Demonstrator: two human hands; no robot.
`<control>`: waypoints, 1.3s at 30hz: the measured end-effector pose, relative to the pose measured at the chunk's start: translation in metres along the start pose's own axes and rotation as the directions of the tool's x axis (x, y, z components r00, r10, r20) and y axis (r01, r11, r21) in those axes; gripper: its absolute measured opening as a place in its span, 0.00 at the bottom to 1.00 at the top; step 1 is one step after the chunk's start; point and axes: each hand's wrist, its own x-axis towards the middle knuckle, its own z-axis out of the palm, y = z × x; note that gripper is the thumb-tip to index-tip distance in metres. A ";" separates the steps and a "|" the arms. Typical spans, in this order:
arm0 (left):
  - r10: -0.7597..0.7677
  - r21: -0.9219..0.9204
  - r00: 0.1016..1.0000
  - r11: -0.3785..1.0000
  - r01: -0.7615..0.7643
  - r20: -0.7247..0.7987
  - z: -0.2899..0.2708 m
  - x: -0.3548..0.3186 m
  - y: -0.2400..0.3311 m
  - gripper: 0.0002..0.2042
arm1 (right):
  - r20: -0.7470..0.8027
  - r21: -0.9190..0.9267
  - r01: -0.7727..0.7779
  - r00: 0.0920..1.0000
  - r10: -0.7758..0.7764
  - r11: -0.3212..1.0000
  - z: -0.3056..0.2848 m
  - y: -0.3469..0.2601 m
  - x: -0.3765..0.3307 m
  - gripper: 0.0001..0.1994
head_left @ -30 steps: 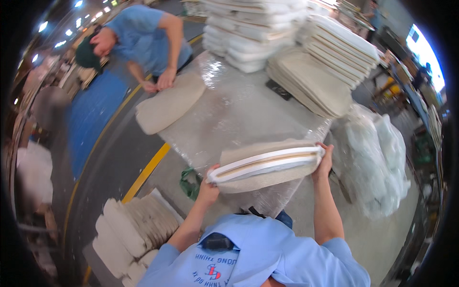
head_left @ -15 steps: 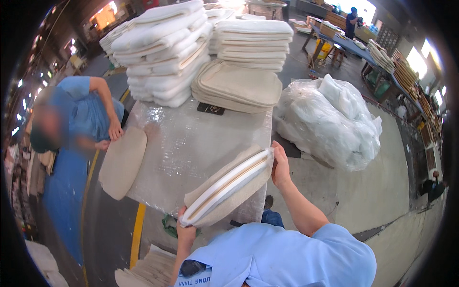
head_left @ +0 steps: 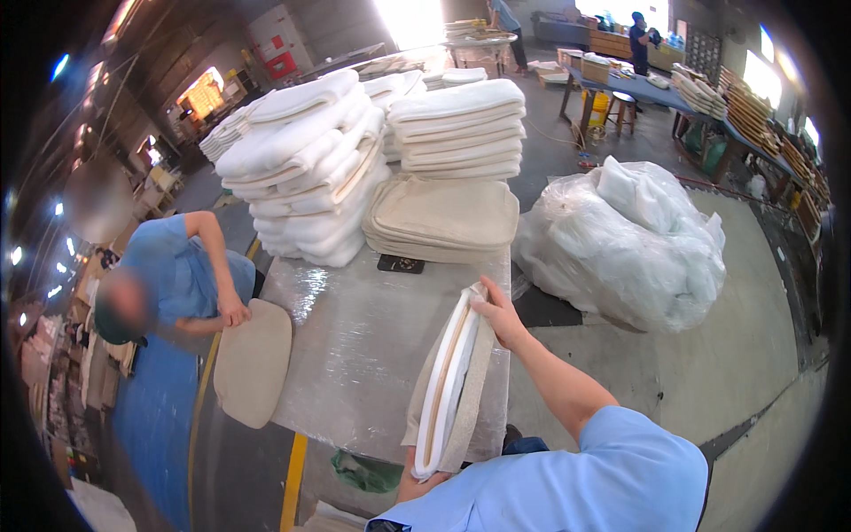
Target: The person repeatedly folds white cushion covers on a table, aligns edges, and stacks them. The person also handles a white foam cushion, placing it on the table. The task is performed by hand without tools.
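Both right hand point(head_left: 502, 316) and left hand point(head_left: 410, 485) clasp padded panel point(head_left: 446, 381), fingers curled | panel now swung steeper, pointing across table point(head_left: 355, 355)

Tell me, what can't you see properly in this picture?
All in the head view:
Left hand: fingers mostly hidden by the near end of the cushion.
Green bag: top partly hidden by the table.
Pale pile: cut off by the lower edge.
Far person in dark clothes: too small to tell what they hold.
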 end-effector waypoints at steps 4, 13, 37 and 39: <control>0.021 -0.172 0.983 0.985 0.010 0.181 0.033 0.014 0.013 0.47 | 0.016 -0.033 -0.002 1.000 0.003 0.999 -0.010 -0.001 0.010 0.39; 0.354 -0.268 0.929 0.910 -0.316 0.111 0.112 0.170 0.072 0.38 | 0.167 -0.302 0.090 0.985 -0.041 0.949 -0.008 -0.010 -0.004 0.35; 0.469 0.188 0.872 0.877 -0.442 -0.141 0.108 0.360 0.092 0.09 | 0.470 -0.871 0.408 0.853 0.226 0.272 0.016 -0.048 0.053 0.22; 0.487 0.171 0.863 0.869 -0.464 -0.136 0.104 0.359 0.086 0.09 | 0.486 -0.872 0.439 0.829 0.277 0.216 0.018 -0.053 0.052 0.22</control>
